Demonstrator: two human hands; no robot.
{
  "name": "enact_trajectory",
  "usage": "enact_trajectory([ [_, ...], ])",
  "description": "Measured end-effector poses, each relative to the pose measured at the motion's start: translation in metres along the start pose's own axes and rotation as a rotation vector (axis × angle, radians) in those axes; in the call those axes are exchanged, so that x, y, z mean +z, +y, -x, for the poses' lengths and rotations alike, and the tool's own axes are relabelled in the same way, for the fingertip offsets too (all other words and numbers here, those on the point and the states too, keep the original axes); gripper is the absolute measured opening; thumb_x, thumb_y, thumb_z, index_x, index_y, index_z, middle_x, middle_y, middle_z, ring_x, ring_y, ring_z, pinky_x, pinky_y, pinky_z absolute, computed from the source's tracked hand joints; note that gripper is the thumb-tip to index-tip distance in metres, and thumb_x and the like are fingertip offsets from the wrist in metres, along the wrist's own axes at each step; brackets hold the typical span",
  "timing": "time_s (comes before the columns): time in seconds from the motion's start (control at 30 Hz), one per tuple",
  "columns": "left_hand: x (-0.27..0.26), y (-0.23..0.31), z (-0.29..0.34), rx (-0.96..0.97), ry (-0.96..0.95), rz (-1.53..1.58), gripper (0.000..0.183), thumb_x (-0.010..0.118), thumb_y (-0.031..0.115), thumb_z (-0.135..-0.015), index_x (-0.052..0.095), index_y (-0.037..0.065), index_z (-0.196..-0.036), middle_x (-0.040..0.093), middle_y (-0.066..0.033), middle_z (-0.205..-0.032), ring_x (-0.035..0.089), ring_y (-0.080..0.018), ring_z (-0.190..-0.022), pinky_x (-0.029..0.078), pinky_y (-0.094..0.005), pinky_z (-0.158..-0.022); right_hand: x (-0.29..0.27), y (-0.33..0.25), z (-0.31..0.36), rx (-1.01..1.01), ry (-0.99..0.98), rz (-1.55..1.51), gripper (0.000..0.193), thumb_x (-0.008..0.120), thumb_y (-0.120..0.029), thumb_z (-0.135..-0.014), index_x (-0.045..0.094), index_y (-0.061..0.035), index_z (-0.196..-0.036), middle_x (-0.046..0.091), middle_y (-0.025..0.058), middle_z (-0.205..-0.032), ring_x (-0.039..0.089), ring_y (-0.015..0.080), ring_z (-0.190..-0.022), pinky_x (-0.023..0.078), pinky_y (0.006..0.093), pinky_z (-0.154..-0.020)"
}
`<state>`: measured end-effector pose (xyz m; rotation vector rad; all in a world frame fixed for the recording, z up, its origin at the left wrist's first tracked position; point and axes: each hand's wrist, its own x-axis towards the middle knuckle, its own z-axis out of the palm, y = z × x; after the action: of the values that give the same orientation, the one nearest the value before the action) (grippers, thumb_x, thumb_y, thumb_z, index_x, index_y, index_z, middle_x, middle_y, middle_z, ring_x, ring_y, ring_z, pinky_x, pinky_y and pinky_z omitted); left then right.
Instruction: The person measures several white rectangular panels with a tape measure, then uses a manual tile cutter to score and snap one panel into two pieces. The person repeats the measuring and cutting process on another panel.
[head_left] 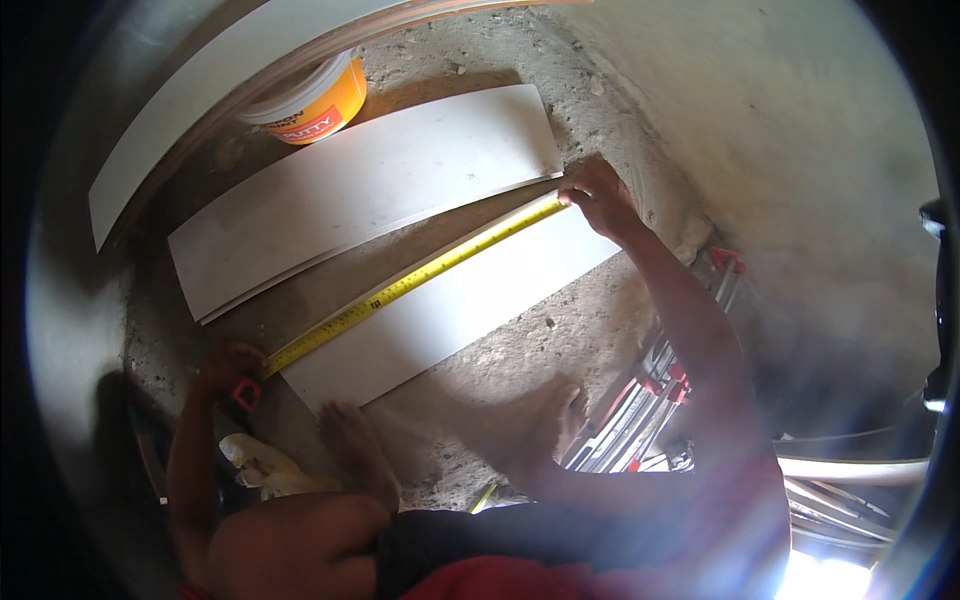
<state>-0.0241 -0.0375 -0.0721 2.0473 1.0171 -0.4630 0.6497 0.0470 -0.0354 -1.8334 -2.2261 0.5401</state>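
Observation:
A yellow tape measure is stretched along the long far edge of a white board that lies on the ground before me. My left hand is closed around the tape's case, whose red part shows below the fingers, just past the board's left end. At the board's far right corner, my right hand pinches the other end of the blade against the edge. Beyond it lies a small stack of white boards, apart from the measured one.
A yellow and white putty tub stands behind the stack, under a long curved-looking white panel. Metal bars with red ends lie at my right, near a plastered wall. A pale crumpled bag sits by my left foot.

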Motion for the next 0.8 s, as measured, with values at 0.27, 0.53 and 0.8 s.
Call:
enact_trajectory([
  [0.27,-0.02,0.015,-0.005,0.41,0.131,-0.222,0.026,0.063,0.014,-0.081,0.065,0.013,-0.108,0.066,-0.0049,-0.101,0.062,-0.0243,-0.097,0.047,-0.0355,-0.089,-0.02,-0.016,-0.021,-0.074,0.173,-0.014,0.002,0.071,-0.016,-0.079,0.069,-0.014,-0.079,0.054,0.0054,-0.08,0.055,0.0237,-0.084,0.048,0.0366,-0.076],
  [0.53,-0.052,0.06,0.02,-0.499,-0.627,0.767,0.065,0.076,0.01,-0.072,0.045,0.006,-0.129,0.057,-0.0084,-0.115,0.057,-0.019,-0.103,0.051,-0.0325,-0.081,-0.056,-0.045,-0.014,0.181,-0.077,-0.48,0.004,0.066,-0.012,-0.084,0.067,-0.0098,-0.087,0.065,0.0056,-0.085,0.063,0.0196,-0.088,0.049,0.0324,-0.081],
  [0.8,-0.047,0.089,0.005,-0.292,-0.436,0.78,0.085,0.08,0.008,-0.063,0.032,0.009,-0.132,0.05,-0.0134,-0.125,0.055,-0.0207,-0.105,0.052,-0.0354,-0.08,0.032,-0.185,0.02,-0.075,-0.17,-0.789,0.027,0.069,-0.025,-0.085,0.063,-0.0092,-0.105,0.068,0.0101,-0.096,0.065,0.0263,-0.092,0.05,0.0365,-0.081],
])
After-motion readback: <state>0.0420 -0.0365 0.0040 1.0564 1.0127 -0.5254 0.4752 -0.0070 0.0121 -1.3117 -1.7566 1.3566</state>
